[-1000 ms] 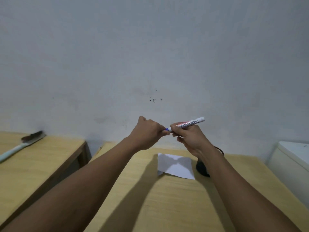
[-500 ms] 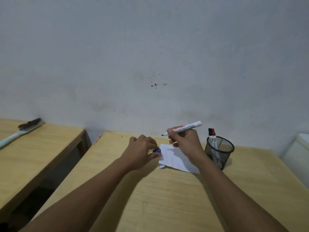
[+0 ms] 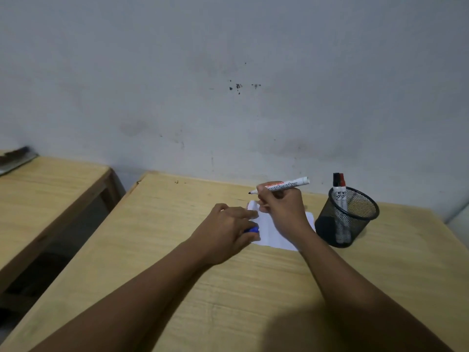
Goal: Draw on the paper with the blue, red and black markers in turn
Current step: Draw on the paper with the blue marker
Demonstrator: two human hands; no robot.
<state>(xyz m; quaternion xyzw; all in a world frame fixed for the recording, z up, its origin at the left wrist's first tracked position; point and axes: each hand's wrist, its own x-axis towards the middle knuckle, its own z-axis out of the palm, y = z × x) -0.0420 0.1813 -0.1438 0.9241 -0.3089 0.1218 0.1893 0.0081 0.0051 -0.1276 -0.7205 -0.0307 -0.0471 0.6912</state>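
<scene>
While the left hand [image 3: 225,229] clasps the blue cap [image 3: 251,230] at frame centre, the right hand [image 3: 281,207] grasps the uncapped marker [image 3: 284,185] above the paper [image 3: 271,235].

I see a pale grey-white wall [image 3: 228,72] filling the upper frame, stained, with dark specks [image 3: 238,86] near centre. Light wooden table [image 3: 253,288] across the lower frame. Second wooden table [image 3: 45,189] at left, dark gap between them. Dim, soft light.

Your right hand [image 3: 281,209] holds the uncapped marker [image 3: 284,185] above the paper [image 3: 272,233]; your left hand [image 3: 225,227] pins the blue cap [image 3: 251,229].
</scene>
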